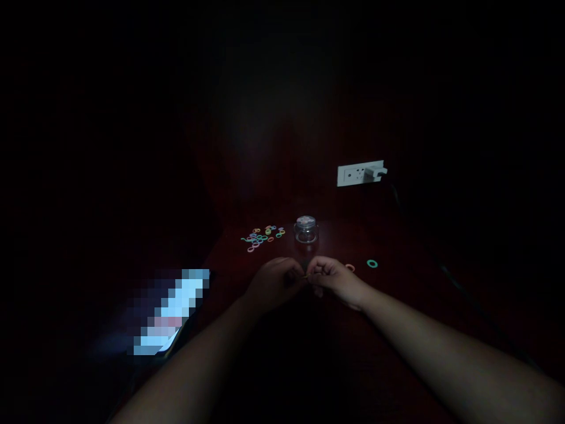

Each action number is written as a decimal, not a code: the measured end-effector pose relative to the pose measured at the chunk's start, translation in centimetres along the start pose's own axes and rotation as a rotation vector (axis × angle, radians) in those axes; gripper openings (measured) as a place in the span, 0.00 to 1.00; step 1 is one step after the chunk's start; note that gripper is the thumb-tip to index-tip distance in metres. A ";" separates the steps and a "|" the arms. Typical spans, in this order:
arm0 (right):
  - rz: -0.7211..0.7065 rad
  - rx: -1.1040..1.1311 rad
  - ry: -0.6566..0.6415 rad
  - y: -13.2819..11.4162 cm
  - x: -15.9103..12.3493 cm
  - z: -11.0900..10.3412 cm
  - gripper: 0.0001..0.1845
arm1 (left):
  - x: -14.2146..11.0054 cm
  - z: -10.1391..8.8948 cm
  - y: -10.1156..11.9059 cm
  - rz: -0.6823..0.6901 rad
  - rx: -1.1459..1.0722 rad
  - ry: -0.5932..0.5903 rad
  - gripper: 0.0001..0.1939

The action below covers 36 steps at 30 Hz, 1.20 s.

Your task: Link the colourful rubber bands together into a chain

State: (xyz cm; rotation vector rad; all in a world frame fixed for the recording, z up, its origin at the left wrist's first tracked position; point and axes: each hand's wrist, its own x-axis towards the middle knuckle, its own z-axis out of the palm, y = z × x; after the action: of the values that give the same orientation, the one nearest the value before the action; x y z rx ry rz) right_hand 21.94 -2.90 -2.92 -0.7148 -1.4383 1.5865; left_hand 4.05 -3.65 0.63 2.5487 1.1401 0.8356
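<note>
A thin, yellowish band sits just on the person's side of the clear glass jar, pinched between two bare hands whose fingertips come together at it. From where I stand, the left hand is deep in shadow, its fingers bent in to the band; the right hand catches more light, thumb and forefinger closed on the other end, the remaining fingers curled. So little of the band shows that I can't tell its full shape. The jar stands upright with a round, pale-patched top. Left of the jar lies a loose scatter of small coloured rings, pink, green, yellow and blue, some overlapping. Right of the jar and nearer the person, an orange ring peeps out just beside the right hand, with a green ring a little farther right. All this rests on a dark reddish table. Well left of the jar, towards the person, glows a blurred-out screen. Beyond the jar, to its right, a white wall socket holds a pale plug.
</note>
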 end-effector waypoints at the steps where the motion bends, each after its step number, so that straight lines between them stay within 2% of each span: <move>1: -0.002 0.000 0.003 0.0 0.1 0.0 0.10 | 0.0 0.0 0.0 -0.007 -0.005 0.001 0.06; 6: 0.005 0.059 -0.010 0.2 0.4 0.1 0.10 | -0.1 0.0 -0.1 -0.007 -0.031 -0.012 0.06; 13: 0.043 0.099 -0.063 0.5 0.9 -0.3 0.11 | -0.4 0.7 -0.1 -0.038 -0.049 0.048 0.06; 25: -0.099 -0.229 0.051 1.4 0.4 1.1 0.05 | -2.4 1.9 1.6 -0.037 -0.004 0.141 0.03; 31: -0.100 -0.277 0.104 1.3 -1.1 1.6 0.02 | -3.3 2.8 1.6 -0.149 -0.226 0.183 0.08; 36: -0.094 -0.300 0.138 1.1 -2.6 1.8 0.03 | -3.4 3.7 1.6 -0.297 -0.437 0.132 0.11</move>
State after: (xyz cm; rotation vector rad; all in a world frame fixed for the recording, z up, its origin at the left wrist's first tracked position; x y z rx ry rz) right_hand 21.40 -6.03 -4.07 -0.8966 -1.5996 1.2379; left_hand 5.41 -7.15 -3.11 1.9437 1.1808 1.0506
